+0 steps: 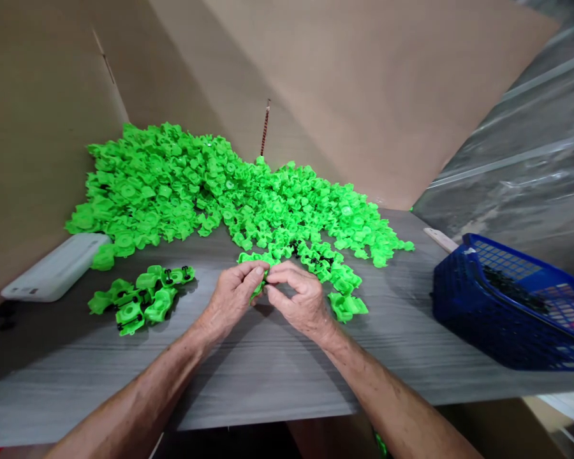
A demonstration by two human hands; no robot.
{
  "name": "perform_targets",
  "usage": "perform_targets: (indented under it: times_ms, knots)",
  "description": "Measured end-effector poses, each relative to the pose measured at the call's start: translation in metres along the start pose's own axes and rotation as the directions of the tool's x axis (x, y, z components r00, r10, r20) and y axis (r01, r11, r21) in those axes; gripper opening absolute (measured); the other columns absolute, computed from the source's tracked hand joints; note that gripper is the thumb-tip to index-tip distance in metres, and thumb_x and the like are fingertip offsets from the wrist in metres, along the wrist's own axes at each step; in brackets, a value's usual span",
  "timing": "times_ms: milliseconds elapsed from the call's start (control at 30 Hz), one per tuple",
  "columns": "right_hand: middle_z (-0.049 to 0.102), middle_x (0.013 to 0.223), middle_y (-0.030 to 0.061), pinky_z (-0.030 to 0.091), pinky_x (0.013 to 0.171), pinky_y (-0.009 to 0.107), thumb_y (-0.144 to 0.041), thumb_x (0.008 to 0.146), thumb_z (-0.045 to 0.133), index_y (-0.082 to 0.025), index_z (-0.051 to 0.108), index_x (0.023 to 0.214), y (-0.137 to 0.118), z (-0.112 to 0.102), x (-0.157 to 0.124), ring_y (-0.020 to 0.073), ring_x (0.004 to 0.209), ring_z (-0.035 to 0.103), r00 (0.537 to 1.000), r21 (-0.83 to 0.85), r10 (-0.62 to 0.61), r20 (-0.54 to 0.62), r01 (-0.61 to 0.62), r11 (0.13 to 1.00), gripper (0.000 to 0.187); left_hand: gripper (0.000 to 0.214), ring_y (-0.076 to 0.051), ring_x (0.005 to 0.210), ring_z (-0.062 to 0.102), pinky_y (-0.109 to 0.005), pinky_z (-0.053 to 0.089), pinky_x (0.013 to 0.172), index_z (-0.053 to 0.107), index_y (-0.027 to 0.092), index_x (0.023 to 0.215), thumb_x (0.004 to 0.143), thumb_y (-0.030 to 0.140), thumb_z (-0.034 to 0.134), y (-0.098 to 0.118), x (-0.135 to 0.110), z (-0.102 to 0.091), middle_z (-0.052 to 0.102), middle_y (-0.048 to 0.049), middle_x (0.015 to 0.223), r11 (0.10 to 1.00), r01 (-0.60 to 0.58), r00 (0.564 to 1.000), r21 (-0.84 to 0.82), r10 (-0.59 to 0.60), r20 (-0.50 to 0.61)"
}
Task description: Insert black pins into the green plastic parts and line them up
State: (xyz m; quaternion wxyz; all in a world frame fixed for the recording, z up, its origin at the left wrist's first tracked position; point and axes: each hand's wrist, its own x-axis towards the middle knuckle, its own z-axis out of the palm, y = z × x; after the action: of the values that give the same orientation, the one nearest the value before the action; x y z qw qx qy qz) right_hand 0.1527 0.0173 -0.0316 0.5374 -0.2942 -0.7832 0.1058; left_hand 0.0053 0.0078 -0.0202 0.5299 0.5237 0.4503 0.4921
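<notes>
My left hand (232, 296) and my right hand (299, 298) meet at the middle of the grey table (268, 382). Their fingers pinch a small bright green plastic piece (259, 285) between them, mostly hidden by my fingers. Just beyond my hands, a large heap of green plastic pieces (172, 185) spreads across the table's far side. Some pieces near my fingertips carry small black parts (316, 258). To the left of my left hand lies a small group of green pieces fitted with black parts (138, 299).
A blue plastic mesh basket (497, 306) holding small black parts (511, 290) stands at the right. A white plastic box (55, 268) lies at the left. Cardboard walls (363, 83) rise behind the table, and plastic sheeting (516, 159) hangs at the right.
</notes>
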Motion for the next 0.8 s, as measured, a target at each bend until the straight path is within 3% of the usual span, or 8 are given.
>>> perform_targets:
  times_ms: [433, 800]
  knots:
    - [0.067, 0.079, 0.0032, 0.054, 0.072, 0.029, -0.008, 0.074, 0.057, -0.02, 0.063, 0.075, -0.004, 0.0028, -0.0004, 0.0145, 0.076, 0.066, 0.998, -0.02, 0.068, -0.007, -0.068, 0.997, 0.013, 0.041, -0.01, 0.052, 0.043, -0.024, 0.035, 0.049, 0.069, 0.01, 0.094, 0.075, 0.047, 0.062, -0.0022, 0.0006, 0.0001, 0.057, 0.0, 0.067, 1.0, -0.016, 1.0, -0.016, 0.016, -0.019]
    - [0.066, 0.079, 0.0034, 0.053, 0.071, 0.028, -0.012, 0.079, 0.06, -0.018, 0.067, 0.072, 0.0012, 0.0031, -0.0022, 0.0142, 0.074, 0.065, 0.992, 0.08, 0.123, 0.022, -0.124, 0.989, 0.011, 0.037, -0.009, 0.05, 0.042, -0.022, 0.034, 0.048, 0.069, 0.011, 0.085, 0.071, 0.046, 0.066, -0.0021, 0.0011, 0.0027, 0.057, 0.0002, 0.064, 0.995, 0.022, 0.998, -0.094, -0.027, -0.053]
